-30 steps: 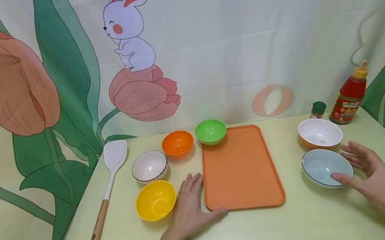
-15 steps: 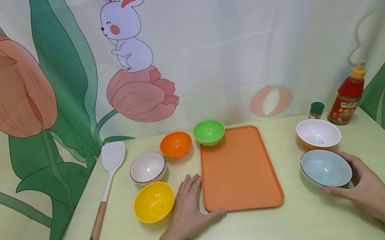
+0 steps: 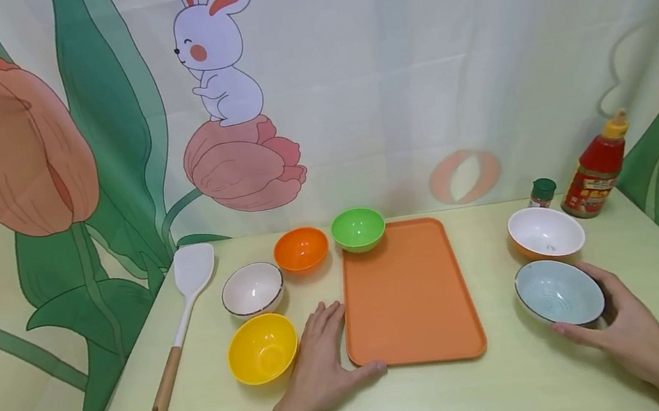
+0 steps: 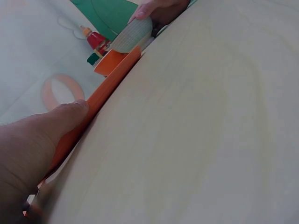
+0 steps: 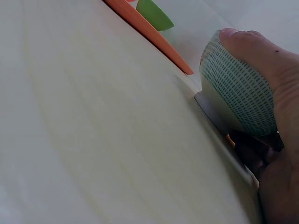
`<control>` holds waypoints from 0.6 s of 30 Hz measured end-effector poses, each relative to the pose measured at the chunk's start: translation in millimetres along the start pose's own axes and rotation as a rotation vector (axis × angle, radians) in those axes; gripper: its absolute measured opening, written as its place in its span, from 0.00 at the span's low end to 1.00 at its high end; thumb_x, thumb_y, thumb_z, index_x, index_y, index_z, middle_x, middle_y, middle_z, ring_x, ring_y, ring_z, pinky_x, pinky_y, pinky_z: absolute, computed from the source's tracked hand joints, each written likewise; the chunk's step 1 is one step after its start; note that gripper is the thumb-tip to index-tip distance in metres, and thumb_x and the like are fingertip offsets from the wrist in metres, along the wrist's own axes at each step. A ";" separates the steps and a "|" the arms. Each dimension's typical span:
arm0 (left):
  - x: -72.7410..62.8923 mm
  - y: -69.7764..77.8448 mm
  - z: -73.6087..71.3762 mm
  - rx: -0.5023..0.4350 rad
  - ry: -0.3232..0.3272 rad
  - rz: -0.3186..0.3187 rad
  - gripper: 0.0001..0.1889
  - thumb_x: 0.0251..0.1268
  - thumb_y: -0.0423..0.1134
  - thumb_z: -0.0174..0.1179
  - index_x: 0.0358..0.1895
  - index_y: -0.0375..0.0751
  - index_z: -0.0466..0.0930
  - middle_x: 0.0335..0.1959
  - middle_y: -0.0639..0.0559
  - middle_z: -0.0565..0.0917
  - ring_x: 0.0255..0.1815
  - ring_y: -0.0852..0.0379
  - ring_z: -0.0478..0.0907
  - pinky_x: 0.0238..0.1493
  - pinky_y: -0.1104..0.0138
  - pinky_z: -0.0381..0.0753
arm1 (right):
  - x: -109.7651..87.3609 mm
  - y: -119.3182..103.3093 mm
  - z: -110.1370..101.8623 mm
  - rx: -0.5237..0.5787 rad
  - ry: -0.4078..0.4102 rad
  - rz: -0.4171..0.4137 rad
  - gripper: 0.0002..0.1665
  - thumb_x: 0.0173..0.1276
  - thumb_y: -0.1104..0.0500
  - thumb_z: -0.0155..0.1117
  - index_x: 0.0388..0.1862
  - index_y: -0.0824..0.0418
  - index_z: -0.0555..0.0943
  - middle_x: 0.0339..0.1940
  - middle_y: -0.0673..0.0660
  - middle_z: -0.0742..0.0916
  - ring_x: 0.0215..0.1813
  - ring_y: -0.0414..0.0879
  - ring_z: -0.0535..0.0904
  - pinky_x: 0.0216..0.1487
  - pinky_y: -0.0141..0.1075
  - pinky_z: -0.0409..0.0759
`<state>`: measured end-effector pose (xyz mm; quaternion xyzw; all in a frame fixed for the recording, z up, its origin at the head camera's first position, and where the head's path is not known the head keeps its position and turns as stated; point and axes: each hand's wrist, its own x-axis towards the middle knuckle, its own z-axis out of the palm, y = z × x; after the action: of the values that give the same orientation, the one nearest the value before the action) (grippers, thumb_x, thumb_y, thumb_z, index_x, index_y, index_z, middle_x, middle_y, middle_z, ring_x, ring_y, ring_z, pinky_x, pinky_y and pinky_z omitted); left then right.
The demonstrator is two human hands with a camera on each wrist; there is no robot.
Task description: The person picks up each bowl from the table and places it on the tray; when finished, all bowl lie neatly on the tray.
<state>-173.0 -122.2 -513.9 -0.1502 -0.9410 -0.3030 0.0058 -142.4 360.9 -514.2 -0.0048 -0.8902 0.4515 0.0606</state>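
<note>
My right hand holds the light blue bowl from its right side, thumb on the near side and fingers behind. In the right wrist view the bowl's patterned outer wall shows under the thumb, its foot close over the table. My left hand rests at the near left corner of the orange tray, fingers fairly straight along its left side and thumb touching its front edge. The yellow bowl stands just left of that hand. A white bowl with an orange outside stands just behind the light blue one.
A green bowl overlaps the tray's far left corner. Left of it stand an orange bowl and a dark-rimmed white bowl. A wooden-handled spatula lies far left. A green-capped jar and red sauce bottle stand back right.
My right hand has come in from the right and taken hold of the light blue bowl, its thumb now against the near side. My left hand has stayed at the tray corner.
</note>
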 end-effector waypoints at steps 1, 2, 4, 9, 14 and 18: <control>0.2 0.2 0.2 0.001 0.001 0.000 0.65 0.54 0.79 0.75 0.89 0.45 0.62 0.90 0.48 0.63 0.93 0.41 0.50 0.91 0.38 0.54 | 0.1 -0.7 -0.6 0.001 -0.005 0.005 0.71 0.68 0.49 0.87 0.95 0.57 0.47 0.87 0.72 0.64 0.83 0.66 0.60 0.59 0.05 0.56; 0.3 0.6 0.3 0.002 0.001 -0.002 0.65 0.54 0.79 0.74 0.89 0.45 0.62 0.90 0.48 0.63 0.93 0.41 0.50 0.91 0.38 0.54 | 0.3 -1.3 -1.3 0.000 -0.008 0.007 0.72 0.68 0.48 0.87 0.95 0.57 0.47 0.87 0.72 0.63 0.82 0.70 0.60 0.58 0.05 0.56; 0.3 1.1 0.4 0.001 -0.002 -0.006 0.65 0.54 0.80 0.74 0.89 0.45 0.62 0.90 0.48 0.63 0.93 0.41 0.50 0.91 0.38 0.54 | 0.0 -1.8 -2.0 -0.010 -0.007 0.010 0.72 0.68 0.47 0.87 0.95 0.56 0.47 0.87 0.72 0.63 0.82 0.71 0.61 0.57 0.06 0.56; 0.2 0.7 0.4 -0.004 -0.007 -0.014 0.66 0.53 0.80 0.74 0.90 0.46 0.61 0.91 0.49 0.62 0.93 0.41 0.49 0.91 0.39 0.53 | -1.9 0.7 -1.1 -0.009 0.022 -0.040 0.69 0.64 0.52 0.90 0.93 0.58 0.53 0.83 0.68 0.69 0.75 0.37 0.66 0.56 0.07 0.63; 0.3 -0.2 0.5 0.005 -0.009 -0.019 0.66 0.53 0.81 0.73 0.90 0.47 0.62 0.90 0.50 0.63 0.93 0.42 0.50 0.91 0.38 0.54 | -3.3 1.3 1.5 -0.003 0.028 -0.060 0.68 0.63 0.56 0.90 0.91 0.59 0.56 0.80 0.67 0.71 0.69 0.28 0.66 0.56 0.07 0.66; 1.0 -0.4 0.2 0.007 -0.005 -0.012 0.66 0.53 0.81 0.73 0.89 0.47 0.62 0.90 0.49 0.63 0.93 0.42 0.50 0.91 0.38 0.55 | -1.5 -5.1 1.5 -0.030 0.011 -0.008 0.70 0.65 0.51 0.89 0.93 0.58 0.52 0.84 0.70 0.67 0.79 0.56 0.65 0.56 0.07 0.62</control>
<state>-174.1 -122.1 -514.2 -0.1454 -0.9431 -0.2991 0.0019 -140.8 356.6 -511.2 -0.0045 -0.8965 0.4379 0.0675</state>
